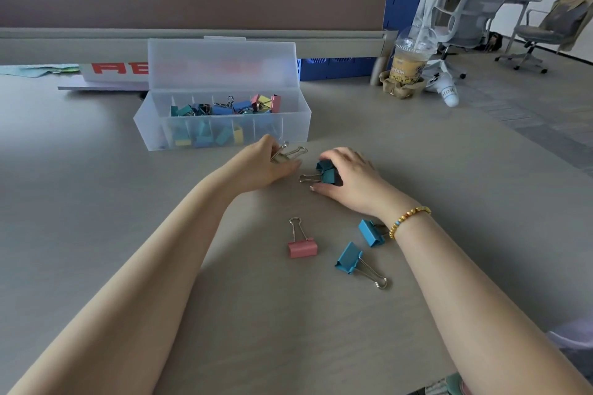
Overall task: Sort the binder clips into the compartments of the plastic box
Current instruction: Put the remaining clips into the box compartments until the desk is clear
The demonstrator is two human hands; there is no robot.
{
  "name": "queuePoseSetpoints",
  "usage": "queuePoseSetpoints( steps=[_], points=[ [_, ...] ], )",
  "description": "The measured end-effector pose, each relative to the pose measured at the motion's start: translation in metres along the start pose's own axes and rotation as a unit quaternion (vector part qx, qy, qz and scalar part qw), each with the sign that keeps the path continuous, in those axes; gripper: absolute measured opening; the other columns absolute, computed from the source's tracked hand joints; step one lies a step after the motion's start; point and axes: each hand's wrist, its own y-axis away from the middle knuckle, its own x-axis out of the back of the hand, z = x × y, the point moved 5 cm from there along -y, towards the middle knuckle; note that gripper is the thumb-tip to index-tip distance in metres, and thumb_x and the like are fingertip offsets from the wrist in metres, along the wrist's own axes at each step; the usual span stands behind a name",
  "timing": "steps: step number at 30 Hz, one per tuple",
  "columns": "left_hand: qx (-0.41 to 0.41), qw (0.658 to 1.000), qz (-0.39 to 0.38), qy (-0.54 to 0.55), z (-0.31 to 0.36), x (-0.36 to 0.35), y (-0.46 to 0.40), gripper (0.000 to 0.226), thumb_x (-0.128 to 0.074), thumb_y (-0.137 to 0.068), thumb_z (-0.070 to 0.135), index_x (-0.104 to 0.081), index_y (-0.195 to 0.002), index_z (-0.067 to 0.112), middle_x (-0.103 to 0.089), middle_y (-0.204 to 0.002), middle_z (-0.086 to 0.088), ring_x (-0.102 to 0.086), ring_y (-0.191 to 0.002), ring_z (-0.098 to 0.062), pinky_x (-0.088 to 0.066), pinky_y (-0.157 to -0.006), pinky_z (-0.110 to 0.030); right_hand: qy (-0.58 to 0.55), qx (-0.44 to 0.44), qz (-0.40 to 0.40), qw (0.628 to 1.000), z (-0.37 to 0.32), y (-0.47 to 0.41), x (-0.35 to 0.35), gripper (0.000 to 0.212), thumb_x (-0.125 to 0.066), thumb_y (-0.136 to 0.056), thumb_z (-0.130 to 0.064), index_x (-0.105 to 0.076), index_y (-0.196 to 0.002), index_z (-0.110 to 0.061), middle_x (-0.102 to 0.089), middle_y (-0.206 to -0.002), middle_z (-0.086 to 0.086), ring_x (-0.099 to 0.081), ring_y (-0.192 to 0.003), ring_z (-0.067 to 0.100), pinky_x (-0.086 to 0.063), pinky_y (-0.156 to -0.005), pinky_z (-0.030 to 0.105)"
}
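Both hands are down on the grey desk (112, 202), just in front of the clear plastic box (224, 125). Left hand (266, 163) has its fingers curled round a clip with silver wire handles (290, 151) poking out toward the box; can't make out that clip's colour. Right hand (349, 179) is cupped over a couple of dark teal binder clips (327, 171), fingers bent around them, thumb flat on the desk. There's a gold bead bracelet (407, 221) on that wrist.

Further from the box, nearer the person, three loose clips sit on the desk: a pink clip (302, 248) and two light blue clips, one just beside the bracelet (371, 232) and one a bit closer to the person (348, 258).

Box lid is flipped up at the back. Compartments already hold a mix of blue, teal, yellow and pink clips, mostly in the middle ones.

Behind the box there's a white sign (115, 72) with red letters, I can read "AE" before the lid blurs the rest. Right of the box stands an iced drink cup (410, 61) with a yellow label that looks like "LUCKIN", sitting in a cardboard holder. Next to it lies something white (449, 94) with handwriting, maybe "Hon".
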Motion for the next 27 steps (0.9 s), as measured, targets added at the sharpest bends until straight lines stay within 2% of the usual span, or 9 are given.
queuePoseSetpoints(
  steps=[3, 6, 10, 13, 16, 21, 23, 25, 27],
  points=[
    [0.010, 0.999, 0.016, 0.050, 0.000, -0.001, 0.000, 0.039, -0.058, -0.087, 0.044, -0.041, -0.099, 0.010, -0.048, -0.078, 0.004, -0.043, -0.065, -0.011, -0.030, -0.052, -0.023, 0.018, 0.016, 0.002, 1.000, -0.008, -0.002, -0.004, 0.054, -0.057, -0.084, -0.053, -0.047, -0.128, -0.024, -0.043, -0.128, 0.003, -0.035, -0.124, 0.023, -0.032, -0.106, 0.036],
    [0.017, 0.997, 0.019, 0.073, -0.003, -0.001, -0.001, 0.037, -0.055, -0.090, 0.041, -0.049, -0.111, 0.011, -0.058, -0.091, -0.003, -0.051, -0.076, -0.018, -0.035, -0.054, -0.022, 0.036, 0.021, 0.024, 0.999, -0.010, 0.000, -0.004, 0.046, -0.057, -0.084, -0.053, -0.052, -0.115, -0.020, -0.040, -0.109, 0.004, -0.039, -0.113, 0.023, -0.042, -0.091, 0.033],
    [0.026, 0.985, 0.009, 0.170, -0.004, 0.000, -0.002, 0.026, -0.050, -0.094, 0.032, -0.060, -0.099, 0.009, -0.056, -0.067, 0.002, -0.046, -0.054, -0.014, -0.037, -0.047, -0.019, 0.045, 0.015, 0.082, 0.996, -0.008, 0.002, 0.002, 0.037, -0.056, -0.088, -0.045, -0.049, -0.109, -0.015, -0.041, -0.107, 0.004, -0.047, -0.098, 0.022, -0.037, -0.068, 0.026],
    [0.045, 0.977, 0.014, 0.209, -0.006, 0.003, -0.001, 0.022, -0.050, -0.093, 0.034, -0.056, -0.088, 0.013, -0.053, -0.066, 0.001, -0.042, -0.052, -0.013, -0.036, -0.044, -0.017, -0.101, -0.014, 0.125, 0.987, -0.003, 0.003, 0.011, 0.025, -0.056, -0.089, -0.039, -0.049, -0.095, -0.015, -0.047, -0.095, 0.003, -0.051, -0.067, 0.017, -0.038, -0.055, 0.021],
    [0.046, 0.973, 0.012, 0.226, -0.002, 0.010, -0.003, 0.021, -0.050, -0.093, 0.033, -0.056, -0.087, 0.013, -0.050, -0.065, 0.001, -0.038, -0.053, -0.014, -0.032, -0.046, -0.021, -0.262, -0.053, 0.144, 0.953, 0.001, 0.000, 0.019, 0.022, -0.055, -0.092, -0.033, -0.047, -0.083, -0.014, -0.048, -0.067, -0.003, -0.039, -0.050, 0.007, -0.031, -0.046, 0.015],
    [0.009, 0.978, 0.080, 0.191, 0.014, 0.043, -0.027, 0.024, -0.050, -0.091, 0.034, -0.055, -0.081, 0.012, -0.046, -0.062, -0.001, -0.037, -0.052, -0.018, -0.030, -0.049, -0.023, -0.415, -0.151, 0.171, 0.881, -0.006, -0.051, 0.048, 0.007, -0.053, -0.090, -0.020, -0.051, -0.084, -0.021, -0.061, -0.076, -0.002, -0.047, -0.056, 0.009, -0.036, -0.050, 0.019],
    [0.013, 0.981, 0.109, 0.161, 0.017, 0.060, -0.042, 0.028, -0.049, -0.090, 0.031, -0.049, -0.067, 0.014, -0.043, -0.057, -0.002, -0.034, -0.049, -0.019, -0.028, -0.049, -0.024, -0.398, -0.151, 0.157, 0.891, -0.014, -0.081, 0.057, 0.002, -0.053, -0.090, -0.018, -0.053, -0.089, -0.019, -0.058, -0.078, -0.001, -0.048, -0.061, 0.011, -0.039, -0.053, 0.022],
    [0.019, 0.982, 0.129, 0.135, 0.019, 0.074, -0.057, 0.039, -0.048, -0.089, 0.026, -0.032, -0.054, 0.017, -0.034, -0.048, 0.000, -0.026, -0.046, -0.020, -0.023, -0.046, -0.025, -0.346, -0.142, 0.132, 0.918, -0.023, -0.109, 0.060, 0.015, -0.052, -0.091, -0.015, -0.056, -0.105, -0.011, -0.055, -0.086, 0.003, -0.049, -0.067, 0.012, -0.040, -0.058, 0.023],
    [0.019, 0.985, 0.135, 0.110, 0.020, 0.083, -0.069, 0.043, -0.047, -0.088, 0.025, -0.024, -0.053, 0.018, -0.032, -0.049, -0.003, -0.023, -0.046, -0.021, -0.021, -0.047, -0.026, -0.311, -0.149, 0.103, 0.933, -0.031, -0.135, 0.057, 0.025, -0.049, -0.093, -0.014, -0.053, -0.116, -0.005, -0.054, -0.095, 0.008, -0.053, -0.077, 0.017, -0.040, -0.054, 0.021]
  ],
)
